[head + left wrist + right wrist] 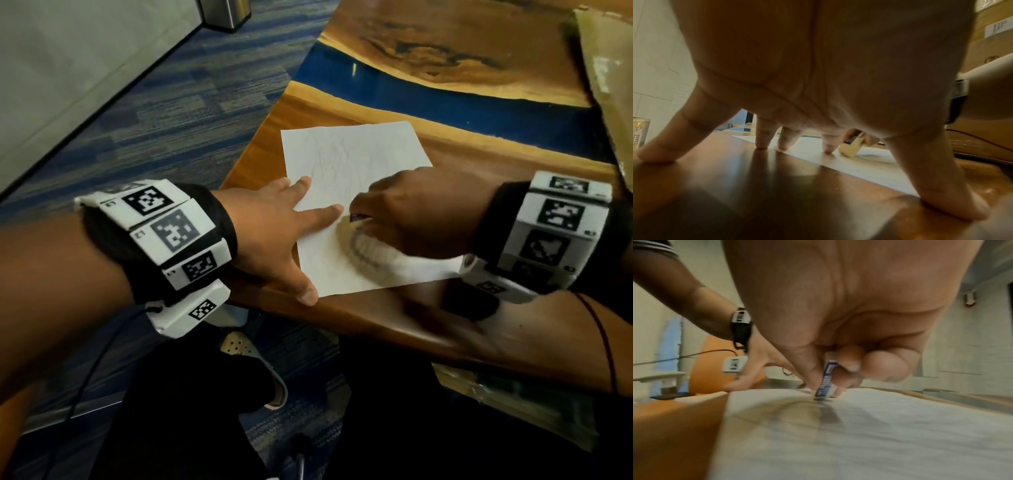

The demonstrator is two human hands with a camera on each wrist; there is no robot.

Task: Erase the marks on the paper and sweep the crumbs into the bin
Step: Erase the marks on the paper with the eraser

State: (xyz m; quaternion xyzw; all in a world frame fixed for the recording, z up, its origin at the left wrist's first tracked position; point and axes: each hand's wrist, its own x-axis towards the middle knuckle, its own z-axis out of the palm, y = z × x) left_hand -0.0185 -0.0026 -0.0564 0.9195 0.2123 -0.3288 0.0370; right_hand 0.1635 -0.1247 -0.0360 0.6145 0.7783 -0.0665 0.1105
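i see the paper (356,192) lying flat on the near left part of the wooden table (445,329). my left hand (274,233) is spread, straight fingers pressing its left edge. my right hand (411,212) pinches the eraser (826,382) between thumb and curled fingers, tip touching the sheet just right of the left fingers (827,146). that hand hides much of the sheet's middle. a cardboard box (603,78) lies far right; a metal bin (226,13) stands on the carpet, far left.
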